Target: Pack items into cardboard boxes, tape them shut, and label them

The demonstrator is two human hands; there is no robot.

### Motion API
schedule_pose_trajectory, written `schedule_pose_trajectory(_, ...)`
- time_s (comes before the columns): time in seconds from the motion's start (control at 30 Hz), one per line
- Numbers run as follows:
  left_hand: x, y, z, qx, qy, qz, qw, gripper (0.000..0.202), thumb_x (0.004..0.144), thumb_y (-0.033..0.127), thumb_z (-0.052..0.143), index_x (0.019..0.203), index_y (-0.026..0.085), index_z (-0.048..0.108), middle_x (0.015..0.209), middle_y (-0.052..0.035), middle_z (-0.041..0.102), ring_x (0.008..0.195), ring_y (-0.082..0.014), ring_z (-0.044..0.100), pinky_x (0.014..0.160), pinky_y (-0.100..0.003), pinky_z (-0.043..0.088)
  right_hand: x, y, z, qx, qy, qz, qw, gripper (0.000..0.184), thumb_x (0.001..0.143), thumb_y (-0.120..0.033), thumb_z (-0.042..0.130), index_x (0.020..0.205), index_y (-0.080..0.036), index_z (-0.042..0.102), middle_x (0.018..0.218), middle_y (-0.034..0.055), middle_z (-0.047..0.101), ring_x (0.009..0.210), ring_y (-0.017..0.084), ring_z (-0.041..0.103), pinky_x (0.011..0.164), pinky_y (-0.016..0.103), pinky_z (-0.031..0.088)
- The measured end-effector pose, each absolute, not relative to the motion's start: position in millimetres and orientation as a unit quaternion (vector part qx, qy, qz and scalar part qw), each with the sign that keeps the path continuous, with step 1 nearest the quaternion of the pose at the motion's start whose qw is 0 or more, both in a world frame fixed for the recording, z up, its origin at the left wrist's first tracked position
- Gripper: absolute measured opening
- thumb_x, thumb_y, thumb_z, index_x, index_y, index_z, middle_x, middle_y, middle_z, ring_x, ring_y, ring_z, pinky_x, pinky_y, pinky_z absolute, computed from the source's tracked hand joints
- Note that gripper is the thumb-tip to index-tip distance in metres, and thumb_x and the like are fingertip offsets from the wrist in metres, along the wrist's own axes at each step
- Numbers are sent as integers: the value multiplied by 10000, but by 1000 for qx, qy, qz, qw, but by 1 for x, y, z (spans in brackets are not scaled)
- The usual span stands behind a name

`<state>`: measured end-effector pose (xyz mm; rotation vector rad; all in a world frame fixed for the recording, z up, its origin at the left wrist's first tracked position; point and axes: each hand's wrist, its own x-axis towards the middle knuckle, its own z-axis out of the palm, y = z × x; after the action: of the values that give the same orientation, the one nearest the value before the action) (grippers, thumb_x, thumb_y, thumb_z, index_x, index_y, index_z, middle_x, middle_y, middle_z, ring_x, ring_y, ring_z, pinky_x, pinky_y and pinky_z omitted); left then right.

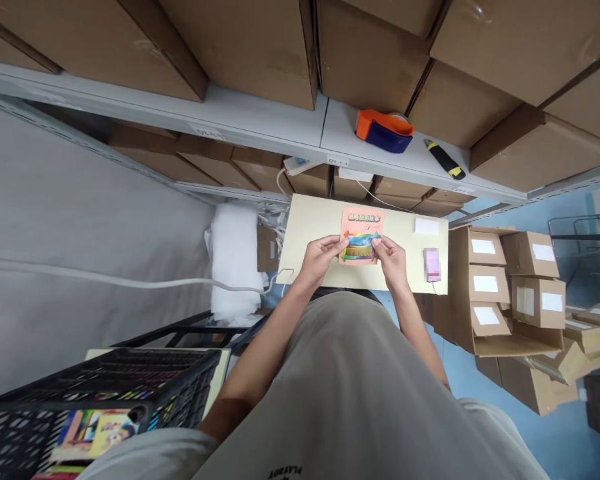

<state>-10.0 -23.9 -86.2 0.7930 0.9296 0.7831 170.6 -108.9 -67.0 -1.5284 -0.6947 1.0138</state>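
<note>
A thin pink-orange booklet [363, 223] with a colourful picture on its cover lies over a small cream table [310, 227]. My left hand [323, 255] pinches the booklet's lower left edge, fingers curled. My right hand [391, 257] grips its lower right edge the same way. Both forearms reach forward from my grey shirt to the table's near edge.
A phone [432, 264] and a white label [427, 226] lie on the table's right side. A shelf above carries an orange tape dispenser [384, 130], a cutter [445, 159] and brown boxes. Stacked labelled cartons [510, 287] stand right; a black crate [105, 393] with books sits lower left.
</note>
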Motion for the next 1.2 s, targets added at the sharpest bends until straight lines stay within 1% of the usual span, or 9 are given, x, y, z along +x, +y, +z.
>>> schedule_pose_trajectory(0.1, -3, -30, -91, 363, 470, 399, 698, 654, 601, 678, 1076, 989, 175, 921, 1022, -101, 892, 1016, -305, 841, 992, -460, 695, 164, -107, -68, -699, -292, 319, 569, 761, 936, -767, 797, 1434, -192, 806, 1480, 168, 807, 1383, 360, 774, 1201, 558, 637)
schedule_pose_trajectory(0.17, 2, -37, -92, 374, 486, 418, 670, 658, 651, 684, 1053, 1039, 167, 928, 1082, -113, 897, 1051, -331, 847, 1006, -499, 708, 154, -108, -67, -705, -308, 309, 559, 733, 977, -759, 754, 1462, -212, 794, 1540, 159, 776, 1440, 356, 747, 1239, 565, 618)
schedule_pose_trajectory(0.3, 8, -55, -83, 472, 459, 425, 621, 550, 833, 667, 950, 1100, 186, 933, 1237, -130, 885, 1140, -343, 847, 1020, -505, 727, 133, -109, -68, -678, -332, 369, 543, 689, 925, -730, 840, 1377, -211, 818, 1407, 136, 844, 1320, 340, 810, 1148, 508, 685)
schedule_pose_trajectory(0.47, 1, -53, -76, 643, 392, 409, 516, 335, 1009, 517, 826, 1205, 258, 908, 1367, -120, 852, 1323, -301, 781, 1194, -512, 636, 145, -104, -69, -664, -310, 368, 573, 561, 964, -733, 786, 1135, -200, 825, 1088, 105, 895, 1036, 297, 862, 942, 438, 734)
schedule_pose_trajectory(0.6, -11, -27, -92, 579, 449, 411, 542, 582, 966, 619, 843, 1377, 207, 830, 1412, -165, 822, 1294, -309, 783, 1069, -459, 675, 163, -105, -65, -616, -298, 439, 583, 586, 909, -735, 853, 1177, -215, 831, 1172, 115, 902, 1128, 326, 861, 971, 473, 736)
schedule_pose_trajectory(0.7, -16, -14, -102, 537, 432, 377, 619, 627, 876, 704, 897, 1207, 172, 877, 1210, -157, 873, 1096, -302, 826, 996, -437, 686, 167, -107, -66, -597, -298, 480, 570, 594, 895, -745, 867, 1172, -219, 843, 1196, 113, 903, 1174, 342, 856, 997, 505, 738)
schedule_pose_trajectory(0.83, -16, -15, -106, 507, 453, 384, 625, 594, 807, 705, 949, 1077, 179, 897, 1038, -123, 879, 924, -259, 812, 900, -404, 690, 166, -106, -75, -626, -295, 450, 565, 656, 893, -762, 859, 1247, -210, 840, 1269, 136, 891, 1239, 355, 845, 1092, 553, 712)
schedule_pose_trajectory(1.0, -14, -17, -110, 461, 500, 444, 584, 604, 789, 712, 950, 1067, 179, 893, 1028, -118, 881, 933, -251, 826, 917, -403, 702, 166, -109, -73, -683, -310, 320, 579, 692, 1009, -742, 734, 1454, -215, 779, 1554, 171, 766, 1437, 346, 759, 1283, 592, 589)
schedule_pose_trajectory(1.2, -8, -26, -99, 464, 499, 453, 574, 587, 813, 685, 954, 1093, 171, 911, 1104, -131, 899, 1012, -311, 870, 973, -469, 738, 152, -116, -51, -677, -328, 345, 561, 595, 1021, -710, 751, 1380, -242, 828, 1472, 141, 819, 1381, 336, 793, 1245, 560, 628)
